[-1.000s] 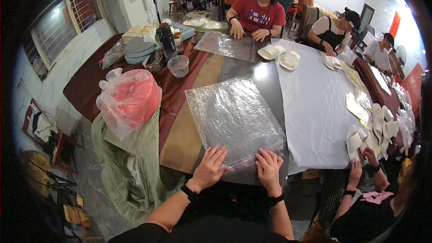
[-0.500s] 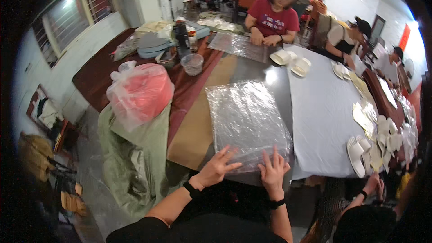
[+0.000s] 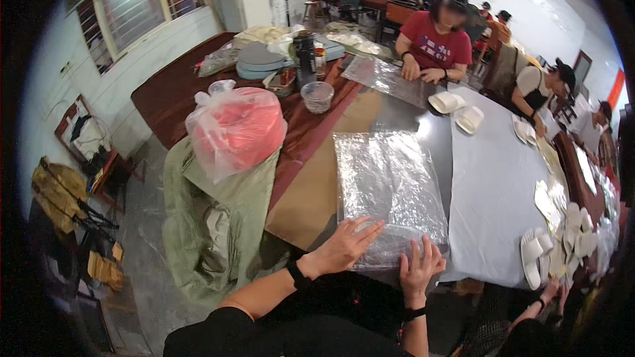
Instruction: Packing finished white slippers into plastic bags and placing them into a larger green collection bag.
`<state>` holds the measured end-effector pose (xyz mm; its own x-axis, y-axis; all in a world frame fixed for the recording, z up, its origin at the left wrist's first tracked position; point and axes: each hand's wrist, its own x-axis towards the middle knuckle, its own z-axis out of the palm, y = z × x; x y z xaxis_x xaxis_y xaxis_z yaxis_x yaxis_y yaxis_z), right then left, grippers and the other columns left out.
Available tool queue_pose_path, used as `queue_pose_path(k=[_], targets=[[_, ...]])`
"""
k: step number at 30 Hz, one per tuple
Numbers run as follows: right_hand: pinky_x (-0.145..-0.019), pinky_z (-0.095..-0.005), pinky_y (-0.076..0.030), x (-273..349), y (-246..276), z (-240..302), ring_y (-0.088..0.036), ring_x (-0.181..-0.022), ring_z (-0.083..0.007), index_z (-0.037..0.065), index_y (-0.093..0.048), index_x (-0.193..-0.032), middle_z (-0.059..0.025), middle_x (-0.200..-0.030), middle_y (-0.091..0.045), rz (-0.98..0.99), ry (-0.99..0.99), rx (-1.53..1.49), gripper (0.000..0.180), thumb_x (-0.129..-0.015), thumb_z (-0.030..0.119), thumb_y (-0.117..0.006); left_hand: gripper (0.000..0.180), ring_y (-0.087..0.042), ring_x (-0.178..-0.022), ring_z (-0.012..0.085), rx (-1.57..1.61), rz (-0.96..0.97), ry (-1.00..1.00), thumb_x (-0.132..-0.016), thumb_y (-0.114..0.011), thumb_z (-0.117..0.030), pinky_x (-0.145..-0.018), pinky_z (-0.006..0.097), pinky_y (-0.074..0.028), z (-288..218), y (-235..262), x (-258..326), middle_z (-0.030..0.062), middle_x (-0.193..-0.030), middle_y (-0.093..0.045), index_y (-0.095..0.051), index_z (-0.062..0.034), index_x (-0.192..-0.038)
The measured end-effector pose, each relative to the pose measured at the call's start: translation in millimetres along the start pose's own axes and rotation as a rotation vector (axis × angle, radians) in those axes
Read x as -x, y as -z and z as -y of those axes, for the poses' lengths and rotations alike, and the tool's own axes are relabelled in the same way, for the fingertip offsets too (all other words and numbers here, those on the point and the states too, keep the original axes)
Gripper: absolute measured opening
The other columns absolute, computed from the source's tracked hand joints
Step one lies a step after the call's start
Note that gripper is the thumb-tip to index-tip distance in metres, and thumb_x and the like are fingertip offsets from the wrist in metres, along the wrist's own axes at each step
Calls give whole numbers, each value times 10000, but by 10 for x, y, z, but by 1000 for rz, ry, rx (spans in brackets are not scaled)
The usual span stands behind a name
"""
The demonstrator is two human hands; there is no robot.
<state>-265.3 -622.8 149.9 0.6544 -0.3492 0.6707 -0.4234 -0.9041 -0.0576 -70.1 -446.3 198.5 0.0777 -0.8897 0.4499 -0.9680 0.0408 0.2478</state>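
Note:
A clear, shiny, crinkled plastic bag or sheet (image 3: 387, 172) lies flat on the table in front of me. My left hand (image 3: 340, 248) rests on its near left part, fingers stretched out and angled to the right. On the near right corner lies my right hand (image 3: 421, 271), fingers spread and pointing away. Both palms face down and neither hand grips anything. Near the hands, a loose band of plastic runs across the near end. Whether this is one layer or several I cannot tell.
Left of the sheet sits a tied translucent bag with red contents (image 3: 238, 129), above green sacking (image 3: 192, 225). A clear tub (image 3: 317, 98) and dark bottle (image 3: 305, 59) stand farther back. White slippers (image 3: 532, 254) lie right. A person in red (image 3: 433, 43) works across the table.
The whole view has shifted, so the scene sits farther right and lower. My left fingers have come closer together, and my right hand has drawn slightly nearer me on the plastic.

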Motion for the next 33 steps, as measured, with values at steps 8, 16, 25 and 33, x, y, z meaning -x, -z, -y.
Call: queue_pose_path(k=[8,16,25,33], targets=[[-995,-595,-363,-6,108,102,-594,-1151,-303,100,-730,-1200,-63,-1273,-615,115,157,-560,335,-867,114,-697,584,-371,-1469,399,41,-25,-82,-910,-624,-49,-1165,592,-305,-147,-112,-67,144,-1612,-402,-488,33,-1472],[-1066,-762,-270,-434,-48,179,-304,-1473,-498,338,-465,-1544,-141,-1640,-348,745,-201,-193,652,-940,503,-649,619,-319,-1510,408,192,-142,-139,-855,-595,56,-1192,620,-259,-212,-92,-36,144,-1635,-370,-503,33,-1466],[-1080,-768,-278,-290,-82,99,-229,-1493,-556,332,-453,-1546,-124,-1651,-335,530,14,-118,663,-937,457,-684,571,-321,-1499,412,10,61,-150,-879,-647,-45,-1179,622,-279,33,-114,62,138,-1599,-414,-585,-162,-1435],[-993,-394,-512,-52,411,-124,-668,-1160,-284,90,-669,-1295,-111,-1281,-695,419,190,-615,369,-933,162,-670,569,-444,-1366,370,-92,143,73,-826,-781,-287,-1052,517,-356,126,-140,163,175,-1522,-484,-638,-135,-1356]])
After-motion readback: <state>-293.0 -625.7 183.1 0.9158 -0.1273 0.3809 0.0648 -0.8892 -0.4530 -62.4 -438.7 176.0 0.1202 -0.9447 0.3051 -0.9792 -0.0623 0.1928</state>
